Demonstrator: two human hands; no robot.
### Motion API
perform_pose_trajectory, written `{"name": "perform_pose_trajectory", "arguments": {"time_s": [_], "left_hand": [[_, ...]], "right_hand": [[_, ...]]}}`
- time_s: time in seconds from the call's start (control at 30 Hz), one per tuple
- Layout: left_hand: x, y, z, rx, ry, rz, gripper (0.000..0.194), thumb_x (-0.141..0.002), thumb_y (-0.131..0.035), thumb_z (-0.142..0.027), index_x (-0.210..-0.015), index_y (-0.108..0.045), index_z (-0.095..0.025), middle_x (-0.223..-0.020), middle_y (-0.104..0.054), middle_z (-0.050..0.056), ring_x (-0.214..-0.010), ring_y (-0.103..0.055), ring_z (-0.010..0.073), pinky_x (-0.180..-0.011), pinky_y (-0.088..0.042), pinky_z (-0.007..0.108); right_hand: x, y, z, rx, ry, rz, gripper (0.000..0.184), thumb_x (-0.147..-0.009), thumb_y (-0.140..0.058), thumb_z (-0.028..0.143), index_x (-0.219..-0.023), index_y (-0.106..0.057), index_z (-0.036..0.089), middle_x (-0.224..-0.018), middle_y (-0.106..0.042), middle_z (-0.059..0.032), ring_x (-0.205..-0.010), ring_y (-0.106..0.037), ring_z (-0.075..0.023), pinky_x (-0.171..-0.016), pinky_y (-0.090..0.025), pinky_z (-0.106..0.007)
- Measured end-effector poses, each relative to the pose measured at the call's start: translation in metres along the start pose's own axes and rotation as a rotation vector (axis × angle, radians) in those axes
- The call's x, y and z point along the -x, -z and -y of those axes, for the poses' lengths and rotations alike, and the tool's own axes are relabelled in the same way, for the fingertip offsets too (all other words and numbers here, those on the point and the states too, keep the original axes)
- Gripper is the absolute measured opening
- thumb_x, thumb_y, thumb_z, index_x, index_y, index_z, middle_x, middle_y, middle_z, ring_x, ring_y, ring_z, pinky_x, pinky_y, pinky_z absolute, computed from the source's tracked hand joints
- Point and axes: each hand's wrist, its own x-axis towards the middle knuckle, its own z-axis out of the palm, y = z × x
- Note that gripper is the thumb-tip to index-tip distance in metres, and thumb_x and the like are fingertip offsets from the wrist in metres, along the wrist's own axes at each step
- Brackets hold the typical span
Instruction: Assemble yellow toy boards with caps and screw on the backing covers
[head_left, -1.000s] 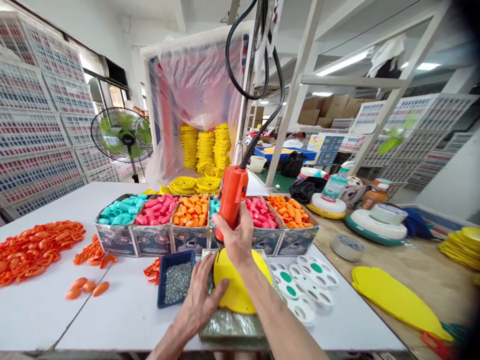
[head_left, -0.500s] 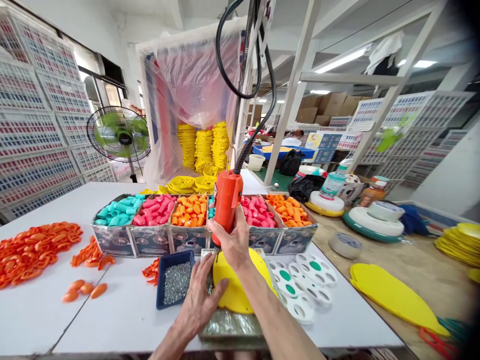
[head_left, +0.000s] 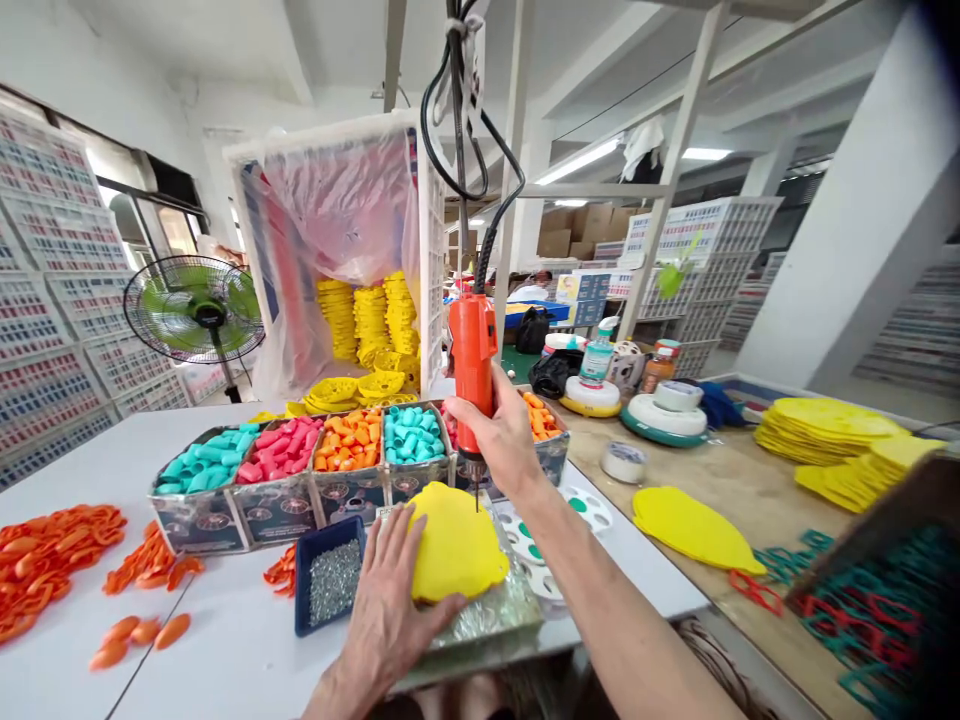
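Observation:
My right hand (head_left: 504,432) is wrapped round an orange-red electric screwdriver (head_left: 471,345) that hangs upright from a black cable. Its thin bit points down at the upper right part of a yellow plastic piece (head_left: 457,550); whether the tip touches cannot be made out. Fingers spread, my left hand (head_left: 394,580) lies flat against the left side of that piece. Beneath it is a block wrapped in clear plastic (head_left: 517,605). Close to my left hand stands a dark blue tray (head_left: 301,590) of small metal screws (head_left: 334,580).
Behind my hands runs a row of boxes (head_left: 277,505) with teal, pink and orange parts. Orange parts (head_left: 52,560) lie at left. White discs with holes (head_left: 540,575) are to the right, beside a tan table with yellow sheets (head_left: 690,530). A fan (head_left: 202,310) stands behind.
The screwdriver has moved from the left edge of the yellow piece to its upper right. My left hand stays flat at the piece's left side. The view has turned right.

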Motion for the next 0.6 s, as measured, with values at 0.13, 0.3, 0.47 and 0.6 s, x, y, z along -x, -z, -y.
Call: {"name": "perform_pose_trajectory", "arguments": {"time_s": [0.13,0.3,0.47,0.6], "left_hand": [[-0.014,-0.001,-0.018,-0.087,-0.113,0.167,0.11,-0.057,-0.085,-0.064,-0.15,-0.047,-0.02,-0.16,-0.039,0.019,-0.149,-0.029,0.0449,-0.122,-0.023,0.065],[-0.018,0.012,-0.013,-0.003,-0.129,0.098,0.073,-0.08,-0.073,-0.055,-0.143,-0.055,-0.023,-0.153,-0.052,0.014,-0.147,-0.036,0.0412,-0.12,-0.03,0.06],[0.0,0.055,0.003,0.437,0.248,-0.145,0.046,-0.09,-0.064,-0.05,-0.125,-0.067,-0.02,-0.115,-0.077,0.01,-0.103,-0.072,0.0314,-0.09,-0.058,0.039],[0.025,0.082,0.006,0.872,0.482,-0.251,0.043,-0.091,-0.063,-0.051,-0.12,-0.066,-0.02,-0.099,-0.079,0.006,-0.085,-0.074,0.0235,-0.067,-0.058,0.028]], "right_hand": [[0.005,0.02,0.007,0.007,0.01,-0.006,0.037,-0.078,-0.071,0.029,-0.114,-0.062,0.023,-0.093,-0.064,0.0007,-0.068,-0.059,-0.0144,-0.062,-0.051,-0.027],[0.01,0.033,0.008,0.066,-0.014,0.007,0.035,-0.079,-0.071,0.03,-0.112,-0.061,0.023,-0.084,-0.061,0.003,-0.064,-0.054,-0.0129,-0.061,-0.048,-0.026],[0.011,0.038,0.008,0.09,-0.009,0.005,0.039,-0.08,-0.07,0.032,-0.117,-0.062,0.022,-0.088,-0.065,0.0002,-0.073,-0.058,-0.017,-0.065,-0.049,-0.029],[0.011,0.035,0.002,0.1,-0.018,-0.012,0.044,-0.078,-0.073,0.036,-0.118,-0.062,0.021,-0.096,-0.066,-0.0019,-0.075,-0.058,-0.0178,-0.066,-0.049,-0.03]]}}
